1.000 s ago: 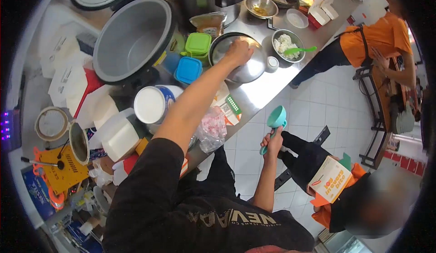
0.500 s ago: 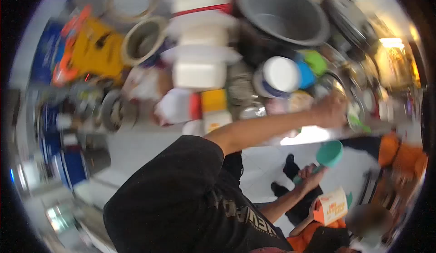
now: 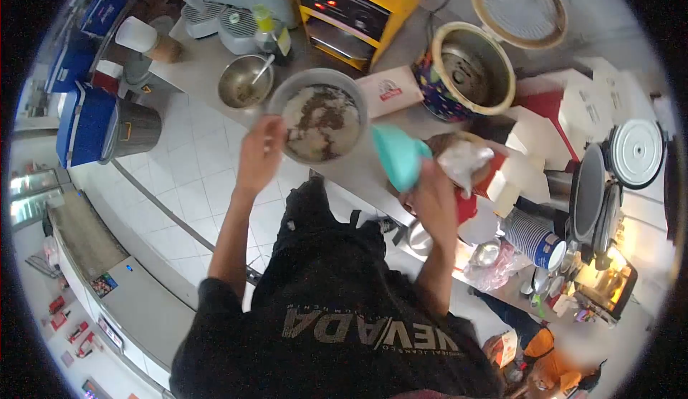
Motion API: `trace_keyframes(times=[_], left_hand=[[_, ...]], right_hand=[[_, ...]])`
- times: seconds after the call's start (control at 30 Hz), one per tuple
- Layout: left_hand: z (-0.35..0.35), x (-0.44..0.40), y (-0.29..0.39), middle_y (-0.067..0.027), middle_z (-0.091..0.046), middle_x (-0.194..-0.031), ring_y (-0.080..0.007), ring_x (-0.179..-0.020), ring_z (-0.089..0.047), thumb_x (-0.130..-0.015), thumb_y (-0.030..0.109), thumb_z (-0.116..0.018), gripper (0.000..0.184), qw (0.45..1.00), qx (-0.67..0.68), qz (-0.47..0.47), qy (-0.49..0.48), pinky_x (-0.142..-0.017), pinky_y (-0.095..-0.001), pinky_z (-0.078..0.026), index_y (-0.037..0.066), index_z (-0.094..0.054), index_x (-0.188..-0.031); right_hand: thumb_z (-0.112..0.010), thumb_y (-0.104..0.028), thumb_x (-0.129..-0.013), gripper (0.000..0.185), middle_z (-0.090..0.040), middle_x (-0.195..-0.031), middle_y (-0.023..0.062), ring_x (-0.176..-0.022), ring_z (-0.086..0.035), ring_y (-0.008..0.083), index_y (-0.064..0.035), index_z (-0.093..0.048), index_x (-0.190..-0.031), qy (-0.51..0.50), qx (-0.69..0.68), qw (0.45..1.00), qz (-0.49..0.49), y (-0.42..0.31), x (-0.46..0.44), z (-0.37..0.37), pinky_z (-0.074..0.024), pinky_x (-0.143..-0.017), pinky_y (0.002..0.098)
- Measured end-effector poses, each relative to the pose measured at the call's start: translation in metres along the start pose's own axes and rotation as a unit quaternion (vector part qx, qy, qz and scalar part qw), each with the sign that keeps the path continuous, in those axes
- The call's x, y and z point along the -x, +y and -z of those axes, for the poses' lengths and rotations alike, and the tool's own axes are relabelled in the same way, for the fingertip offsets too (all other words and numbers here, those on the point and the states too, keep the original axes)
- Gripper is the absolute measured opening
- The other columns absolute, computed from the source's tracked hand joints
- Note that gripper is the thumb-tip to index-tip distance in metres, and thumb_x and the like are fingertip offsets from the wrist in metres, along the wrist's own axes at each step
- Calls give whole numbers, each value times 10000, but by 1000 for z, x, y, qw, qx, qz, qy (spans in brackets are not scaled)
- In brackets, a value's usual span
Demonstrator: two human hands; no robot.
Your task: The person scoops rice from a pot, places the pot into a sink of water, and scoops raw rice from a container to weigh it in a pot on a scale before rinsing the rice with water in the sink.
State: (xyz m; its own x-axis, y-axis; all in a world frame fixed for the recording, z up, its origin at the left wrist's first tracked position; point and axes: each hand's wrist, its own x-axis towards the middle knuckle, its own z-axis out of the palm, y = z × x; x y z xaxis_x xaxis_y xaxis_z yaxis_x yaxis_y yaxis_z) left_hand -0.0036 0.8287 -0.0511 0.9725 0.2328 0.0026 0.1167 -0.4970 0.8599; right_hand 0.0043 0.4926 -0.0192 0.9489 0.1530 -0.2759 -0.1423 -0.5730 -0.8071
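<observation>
Gripping a teal scoop (image 3: 400,157) in the right hand (image 3: 433,197), fingers closed around the hidden handle, just right of a wide bowl (image 3: 301,82); held with the cup foremost, presumably to leave the cup's mouth unobstructed. At the bowl's left, with the left hand (image 3: 259,154) right by the rim, probably for steadying; too blurred to tell whether touching, or with fingers open or closed. Inside the wide bowl, white contents (image 3: 294,123) under a brown patch, too unclear to name. Set near the person's edge of the table (image 3: 197,84), likely for easy reach with both hands. Close by on the left, a smaller metal bowl (image 3: 228,84) with a spoon (image 3: 264,68) leaning upward, perhaps for a ready grasp. Behind to the right, a white box (image 3: 387,92) between the wide bowl and a patterned pot (image 3: 434,92), apparently out of the hands' way. Farther back, a yellow-framed appliance (image 3: 344,12).
</observation>
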Motion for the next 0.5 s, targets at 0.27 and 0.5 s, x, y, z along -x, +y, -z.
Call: trace_keyframes(times=[0.27,0.5], left_hand=[[-27,-19,-107,-174,-624,-973,-237,-770,-645,-907,85,-579,234,990,-38,47,128,-606,-338,-535,-23,-643,-1105],[-32,-28,-117,-188,-630,-892,-298,-736,-648,-785,-18,-616,158,988,87,88,91,-635,-342,-499,-23,-668,-934]], right_hand=[[-372,-427,-997,481,-524,-637,119,-495,-520,223,34,-499,-938,-83,-202,925,-311,2,-182,-196,-444,-467,386],[-293,-381,-1018,479,-535,-673,130,-511,-522,234,43,-516,-1002,-101,-124,921,-356,10,-192,-245,-437,-533,404]])
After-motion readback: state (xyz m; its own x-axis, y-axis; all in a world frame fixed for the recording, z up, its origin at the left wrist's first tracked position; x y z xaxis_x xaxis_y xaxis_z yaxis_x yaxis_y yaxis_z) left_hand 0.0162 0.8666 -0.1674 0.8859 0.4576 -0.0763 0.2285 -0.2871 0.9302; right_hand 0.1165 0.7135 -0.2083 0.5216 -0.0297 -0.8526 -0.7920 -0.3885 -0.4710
